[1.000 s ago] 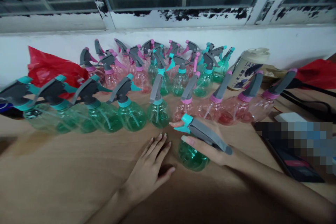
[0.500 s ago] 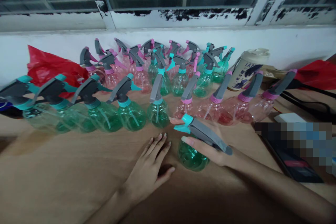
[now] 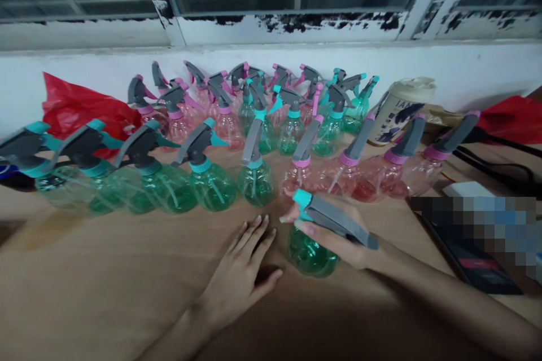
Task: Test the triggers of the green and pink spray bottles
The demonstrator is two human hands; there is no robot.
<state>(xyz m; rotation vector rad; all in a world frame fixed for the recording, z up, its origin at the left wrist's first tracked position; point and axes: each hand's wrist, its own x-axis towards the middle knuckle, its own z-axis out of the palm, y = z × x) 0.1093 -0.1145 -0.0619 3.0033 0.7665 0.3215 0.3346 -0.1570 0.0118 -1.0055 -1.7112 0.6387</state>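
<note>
My right hand (image 3: 347,247) is wrapped round the neck of a green spray bottle (image 3: 312,255) with a grey and turquoise spray head. The thumb lies on the near side, and fingertips curl round the trigger, partly hidden by the head. The bottle stands upright on or just above the table; I cannot tell which. Flat on the tabletop to its left rests my left hand (image 3: 241,268), fingers stretched out and holding nothing. Just beyond the hands is a row of spray bottles: green ones (image 3: 214,189) on the left and centre, pink ones (image 3: 296,175) on the right.
More pink and green spray bottles (image 3: 228,130) crowd near the wall. A red plastic bag (image 3: 80,104) lies at the back left. At the back right stand a cup (image 3: 393,113) and another red bag (image 3: 514,118). A dark phone-like device (image 3: 478,262) lies at right.
Fingers of my right hand have pulled the turquoise trigger in toward the bottle's neck; before, it stuck out to the left. My left hand has stayed in place.
</note>
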